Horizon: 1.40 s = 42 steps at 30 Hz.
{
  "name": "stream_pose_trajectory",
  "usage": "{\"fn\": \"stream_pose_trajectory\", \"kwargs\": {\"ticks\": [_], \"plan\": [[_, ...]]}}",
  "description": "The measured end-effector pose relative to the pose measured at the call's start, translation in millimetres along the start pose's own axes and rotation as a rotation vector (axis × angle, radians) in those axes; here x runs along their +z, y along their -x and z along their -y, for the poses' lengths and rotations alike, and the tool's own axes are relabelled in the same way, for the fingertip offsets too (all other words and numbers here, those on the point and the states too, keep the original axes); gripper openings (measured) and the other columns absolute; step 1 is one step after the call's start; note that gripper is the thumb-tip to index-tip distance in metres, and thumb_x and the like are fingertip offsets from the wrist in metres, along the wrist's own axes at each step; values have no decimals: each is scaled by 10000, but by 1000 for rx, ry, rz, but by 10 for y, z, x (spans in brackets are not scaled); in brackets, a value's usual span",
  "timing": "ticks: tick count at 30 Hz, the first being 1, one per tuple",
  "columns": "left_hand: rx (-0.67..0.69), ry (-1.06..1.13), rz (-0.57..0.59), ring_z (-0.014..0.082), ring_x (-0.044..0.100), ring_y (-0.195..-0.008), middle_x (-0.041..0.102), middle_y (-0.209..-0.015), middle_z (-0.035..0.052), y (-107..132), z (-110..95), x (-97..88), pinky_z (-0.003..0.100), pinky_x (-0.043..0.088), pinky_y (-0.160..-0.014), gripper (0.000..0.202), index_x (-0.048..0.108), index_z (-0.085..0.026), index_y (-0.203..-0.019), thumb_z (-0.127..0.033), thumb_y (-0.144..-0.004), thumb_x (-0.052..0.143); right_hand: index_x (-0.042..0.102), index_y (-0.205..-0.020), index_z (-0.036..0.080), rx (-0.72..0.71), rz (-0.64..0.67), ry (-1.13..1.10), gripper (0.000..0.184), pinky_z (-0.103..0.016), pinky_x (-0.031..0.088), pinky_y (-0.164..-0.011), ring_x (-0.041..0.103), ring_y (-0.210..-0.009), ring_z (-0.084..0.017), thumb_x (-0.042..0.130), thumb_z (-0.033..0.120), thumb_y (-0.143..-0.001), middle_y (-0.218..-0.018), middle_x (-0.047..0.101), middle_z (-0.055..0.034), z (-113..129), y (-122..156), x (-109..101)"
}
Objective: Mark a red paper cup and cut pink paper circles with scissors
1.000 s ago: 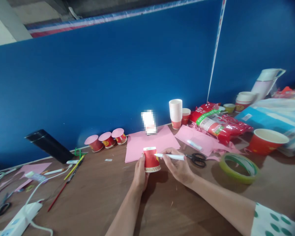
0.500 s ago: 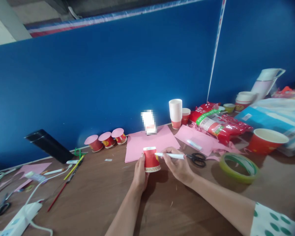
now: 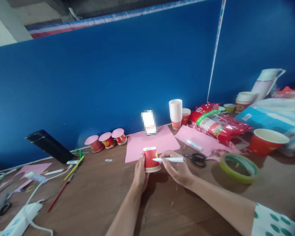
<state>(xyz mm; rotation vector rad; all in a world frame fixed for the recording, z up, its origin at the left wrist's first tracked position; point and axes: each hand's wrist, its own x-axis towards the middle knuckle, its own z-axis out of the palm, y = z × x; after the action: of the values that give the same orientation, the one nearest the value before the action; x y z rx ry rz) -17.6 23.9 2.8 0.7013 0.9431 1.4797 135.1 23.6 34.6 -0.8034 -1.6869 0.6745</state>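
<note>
A red paper cup point(image 3: 149, 161) with a zigzag band along its lower edge is gripped at its left side by my left hand point(image 3: 140, 172). My right hand point(image 3: 176, 168) pinches a white pen point(image 3: 170, 159), held almost level, its tip at the cup's red side. Whether the tip touches the cup I cannot tell. Pink paper sheets point(image 3: 137, 150) lie behind the cup. Just right of my right hand are black-handled scissors point(image 3: 198, 160). Three red cups with pink discs on top point(image 3: 107, 140) stand in a row by the blue partition.
To the right are a tape roll point(image 3: 239, 168), a large red cup point(image 3: 265, 142), a red cup package point(image 3: 216, 123) and stacked paper cups point(image 3: 175, 114). A black cylinder point(image 3: 50, 146), a power strip point(image 3: 22, 218) and scissors point(image 3: 2, 206) lie at the left.
The pen tip has moved down and a little left across the cup's side, along with my right hand. My left hand and the cup stay in place.
</note>
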Motion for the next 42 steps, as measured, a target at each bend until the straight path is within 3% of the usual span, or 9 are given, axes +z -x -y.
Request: {"fn": "stream_pose_trajectory", "kwargs": {"ticks": [11, 42], "plan": [[6, 38, 4, 156, 576, -697, 642, -776, 50, -13, 17, -7, 272, 426, -674, 415, 632, -125, -890, -498, -720, 566, 585, -782, 181, -50, -67, 86, 89, -262, 477, -634, 595, -693, -167, 499, 198, -801, -741, 638, -42, -10, -4, 11], [8, 40, 10, 150, 555, -718, 627, -775, 43, -16, 19, -16, 253, 405, -644, 381, 629, -123, -891, -465, -735, 568, 572, -792, 177, -72, -64, 103, 80, -255, 478, -652, 594, -699, -162, 495, 187, -810, -750, 635, -46, -7, -15, 7]]}}
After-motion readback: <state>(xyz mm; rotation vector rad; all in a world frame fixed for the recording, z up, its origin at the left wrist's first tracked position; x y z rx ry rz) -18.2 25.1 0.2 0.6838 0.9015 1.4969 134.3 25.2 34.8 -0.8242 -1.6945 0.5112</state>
